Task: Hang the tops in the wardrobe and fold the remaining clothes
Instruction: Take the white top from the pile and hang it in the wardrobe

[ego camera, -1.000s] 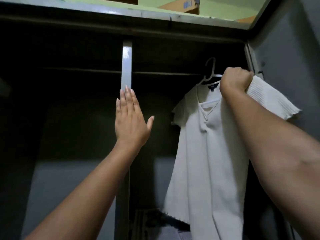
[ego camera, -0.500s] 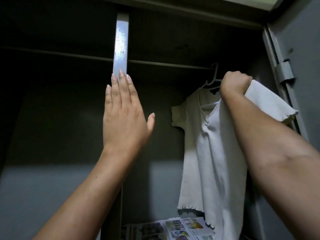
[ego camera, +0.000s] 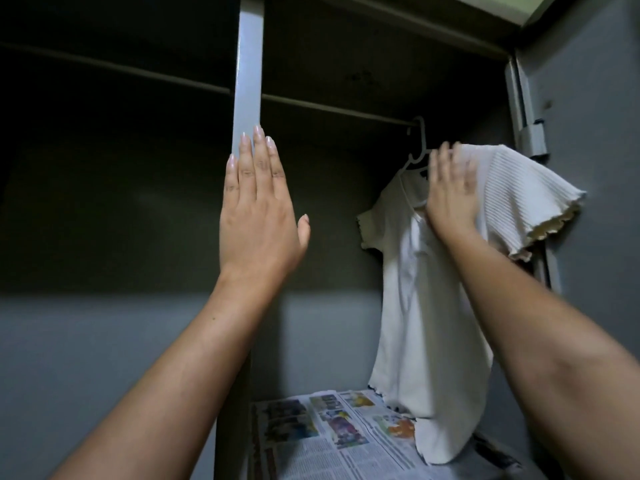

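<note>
In the head view, a white ribbed top (ego camera: pixel 426 306) is seen on a white hanger (ego camera: pixel 417 147) whose hook sits over the wardrobe rail (ego camera: pixel 332 110), close to the right end by the door hinge (ego camera: pixel 530 133). The top is thus placed inside the wardrobe's right compartment, its hem touching the newspaper (ego camera: pixel 332 434) that lines the floor there.

The right hand (ego camera: pixel 450 192) is laid against the garment's neckline and shoulder with fingers spread and straight; nothing is gripped by it. This contact is judged to be a steadying or smoothing touch, given so that the hanger settles level on the rail. The left hand (ego camera: pixel 259 209) is held flat, fingers extended together, against the grey centre post (ego camera: pixel 247 81); it is probably placed there as a brace during the reach.

The right hand is blurred, so the exact lie of its fingers is hard to make out. The hanger's right shoulder is hidden under fabric and hand. The left compartment is too dark to be read, and the remaining clothes are not shown at all.
</note>
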The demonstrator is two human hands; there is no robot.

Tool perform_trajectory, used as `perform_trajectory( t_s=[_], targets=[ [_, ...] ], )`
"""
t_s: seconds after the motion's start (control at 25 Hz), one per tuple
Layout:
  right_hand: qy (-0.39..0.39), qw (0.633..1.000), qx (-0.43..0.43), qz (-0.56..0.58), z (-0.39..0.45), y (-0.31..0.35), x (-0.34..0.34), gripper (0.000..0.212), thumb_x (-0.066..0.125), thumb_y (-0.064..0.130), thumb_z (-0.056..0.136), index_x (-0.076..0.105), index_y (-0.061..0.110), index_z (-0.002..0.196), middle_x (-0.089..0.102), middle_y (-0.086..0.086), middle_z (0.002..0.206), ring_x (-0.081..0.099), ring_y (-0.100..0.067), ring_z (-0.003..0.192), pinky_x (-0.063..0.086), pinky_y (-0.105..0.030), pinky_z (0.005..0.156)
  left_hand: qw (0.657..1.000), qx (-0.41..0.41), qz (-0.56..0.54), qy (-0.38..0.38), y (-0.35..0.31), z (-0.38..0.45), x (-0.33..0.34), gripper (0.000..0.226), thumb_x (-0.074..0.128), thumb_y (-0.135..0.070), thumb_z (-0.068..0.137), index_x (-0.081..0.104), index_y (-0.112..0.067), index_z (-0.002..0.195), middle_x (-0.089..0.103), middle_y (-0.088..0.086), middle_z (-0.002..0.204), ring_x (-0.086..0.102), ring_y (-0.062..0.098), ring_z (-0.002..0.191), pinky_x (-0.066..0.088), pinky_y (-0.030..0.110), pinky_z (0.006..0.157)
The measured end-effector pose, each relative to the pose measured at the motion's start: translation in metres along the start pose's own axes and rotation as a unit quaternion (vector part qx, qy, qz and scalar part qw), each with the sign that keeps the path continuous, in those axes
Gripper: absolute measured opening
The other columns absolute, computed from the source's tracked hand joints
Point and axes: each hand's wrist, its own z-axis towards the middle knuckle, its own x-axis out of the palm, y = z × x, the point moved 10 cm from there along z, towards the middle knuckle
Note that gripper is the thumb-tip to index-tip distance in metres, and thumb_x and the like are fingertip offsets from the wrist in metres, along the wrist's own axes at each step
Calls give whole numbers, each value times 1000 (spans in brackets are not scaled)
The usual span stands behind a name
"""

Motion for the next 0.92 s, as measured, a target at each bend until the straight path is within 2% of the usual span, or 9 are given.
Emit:
perform_trajectory(
  t_s=[0.08,0.16,0.24,0.32,0.4,0.52,0.64,0.8,0.92],
  targets=[
    [77,995,-66,-18,-66,27,42,62,18,18,94,-4,4,150,-4,-16,159,-7,-33,146,-27,-49,105,1000,7,-2,12,-2,-14,-1,96,43,-52,89,-6,6,148,-6,23,157,-3,33,147,8,42,120],
    [224,970,-93,11,-150,37,88,53,15,20,100,12,9,151,7,-11,159,2,-30,147,-29,-42,107,999,21,-6,31,-3,-30,-1,96,44,-51,89,-7,6,148,-8,23,157,-5,32,147,6,42,120],
    [381,916,-126,12,-239,47,119,49,23,31,102,34,13,146,28,-9,154,14,-30,145,-14,-49,114,998,33,-14,42,-5,-43,0,95,45,-48,89,-7,6,148,-9,23,157,-6,32,147,6,42,120],
    [554,820,-132,55,-317,55,120,51,35,48,98,50,17,136,45,-6,144,31,-27,139,0,-53,116,997,42,-28,52,-7,-52,-1,95,47,-45,88,-6,5,148,-8,23,157,-6,32,147,6,42,120],
    [633,750,-99,161,-360,65,96,55,39,54,96,53,16,132,48,-7,142,39,-26,133,16,-47,115,995,53,-51,68,-9,-63,-2,94,47,-43,87,-6,4,149,-8,21,158,-6,31,147,6,41,120],
    [590,720,-27,365,-376,75,45,53,41,50,98,52,15,134,49,-10,141,45,-25,130,31,-30,105,986,82,-93,108,-16,-91,-1,94,46,-44,88,-8,2,149,-10,18,158,-9,30,147,3,41,121],
    [509,668,101,533,-405,55,-2,46,49,38,98,53,9,133,49,-7,141,45,-20,130,31,-24,103,960,93,-202,172,-22,-142,-7,91,44,-47,89,-5,-2,151,-11,14,159,-12,26,147,-1,40,121],
    [403,623,288,606,-452,-1,-39,46,56,26,95,49,5,135,51,-12,138,49,-23,127,33,-29,107,840,97,-453,283,-33,-256,-29,75,35,-46,90,10,-14,153,9,-2,159,4,15,148,15,42,120],
    [388,609,348,597,-480,-44,-75,48,55,26,96,45,5,138,47,-10,142,43,-24,131,30,-28,107,743,-32,-584,324,-18,-323,-45,70,48,-43,90,28,-13,149,30,0,153,27,19,143,24,31,116]
  ],
)
